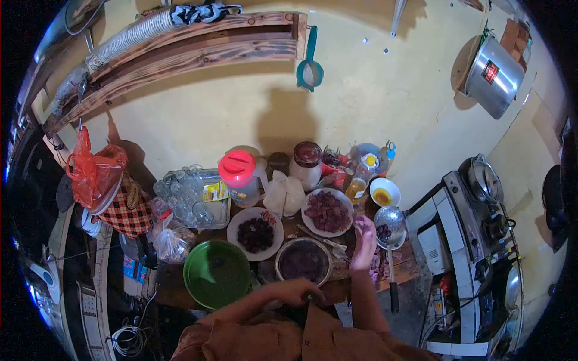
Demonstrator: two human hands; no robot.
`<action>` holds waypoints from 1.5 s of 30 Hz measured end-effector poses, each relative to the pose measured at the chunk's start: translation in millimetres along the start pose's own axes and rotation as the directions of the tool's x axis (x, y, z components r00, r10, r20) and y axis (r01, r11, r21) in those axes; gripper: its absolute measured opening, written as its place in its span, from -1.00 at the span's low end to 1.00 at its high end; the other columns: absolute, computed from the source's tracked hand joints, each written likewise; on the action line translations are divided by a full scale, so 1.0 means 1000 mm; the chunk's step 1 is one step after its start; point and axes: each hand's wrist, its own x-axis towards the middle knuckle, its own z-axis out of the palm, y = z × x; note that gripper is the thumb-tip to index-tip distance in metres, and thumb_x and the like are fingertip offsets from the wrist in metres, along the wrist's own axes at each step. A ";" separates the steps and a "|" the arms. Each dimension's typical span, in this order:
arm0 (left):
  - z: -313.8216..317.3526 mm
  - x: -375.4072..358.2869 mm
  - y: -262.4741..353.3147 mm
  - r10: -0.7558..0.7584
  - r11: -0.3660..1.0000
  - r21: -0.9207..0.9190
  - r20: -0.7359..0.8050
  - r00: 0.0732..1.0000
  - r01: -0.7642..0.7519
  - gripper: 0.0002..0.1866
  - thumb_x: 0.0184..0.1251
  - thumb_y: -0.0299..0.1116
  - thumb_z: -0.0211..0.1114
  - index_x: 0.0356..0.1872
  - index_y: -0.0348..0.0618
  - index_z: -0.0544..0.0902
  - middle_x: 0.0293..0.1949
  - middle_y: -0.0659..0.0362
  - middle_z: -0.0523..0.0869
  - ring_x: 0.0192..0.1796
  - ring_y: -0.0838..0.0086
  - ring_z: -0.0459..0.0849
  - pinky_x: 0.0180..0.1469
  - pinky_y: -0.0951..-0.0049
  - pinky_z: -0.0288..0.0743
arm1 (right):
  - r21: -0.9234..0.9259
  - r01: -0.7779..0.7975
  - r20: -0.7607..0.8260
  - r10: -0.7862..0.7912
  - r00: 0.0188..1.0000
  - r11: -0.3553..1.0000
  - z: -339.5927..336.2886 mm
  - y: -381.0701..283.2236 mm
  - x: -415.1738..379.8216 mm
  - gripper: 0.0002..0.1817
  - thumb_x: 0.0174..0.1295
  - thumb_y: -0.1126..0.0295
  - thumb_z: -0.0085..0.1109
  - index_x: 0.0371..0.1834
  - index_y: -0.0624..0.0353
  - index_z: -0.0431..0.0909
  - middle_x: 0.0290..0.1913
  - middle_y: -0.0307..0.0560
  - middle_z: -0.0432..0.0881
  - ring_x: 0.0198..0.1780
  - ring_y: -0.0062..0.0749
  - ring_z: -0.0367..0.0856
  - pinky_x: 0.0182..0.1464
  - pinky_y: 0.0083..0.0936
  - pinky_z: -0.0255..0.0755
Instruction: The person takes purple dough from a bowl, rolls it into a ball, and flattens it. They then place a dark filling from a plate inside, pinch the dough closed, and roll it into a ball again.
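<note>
My left hand [299,292] is low in front of my body, at the near rim of a metal bowl [304,240] of dark purple stuff. Its fingers curl closed, and what they hold, if anything, is hidden. My right hand [363,243] is raised, fingers stretched upward and smeared pale purple. It is between a plate of purple cubes [328,212] and a skimmer [390,225] with a black handle. Dark round balls [383,233] show beside the skimmer. More dark balls [255,234] fill a white plate [236,245] left of the bowl.
A green basin [201,289] is at the near left. Behind are a tray of glasses [189,195], a red-lidded pitcher [238,174], a jar [307,165], an oil bottle [359,180] and a small bowl [385,188]. A gas stove [475,216] stands at right.
</note>
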 end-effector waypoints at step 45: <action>-0.019 0.027 0.064 -0.424 0.268 -0.804 -0.593 0.684 -0.531 -0.21 0.35 0.31 -0.26 0.39 -0.10 0.16 0.30 0.17 0.34 0.32 0.31 0.30 0.36 0.30 0.09 | -0.367 0.127 0.514 0.088 0.853 0.921 0.064 0.024 -0.040 -0.26 0.37 0.07 -0.26 0.44 0.36 -0.17 0.49 0.26 -0.21 0.52 0.05 -0.38 0.45 -0.19 -0.39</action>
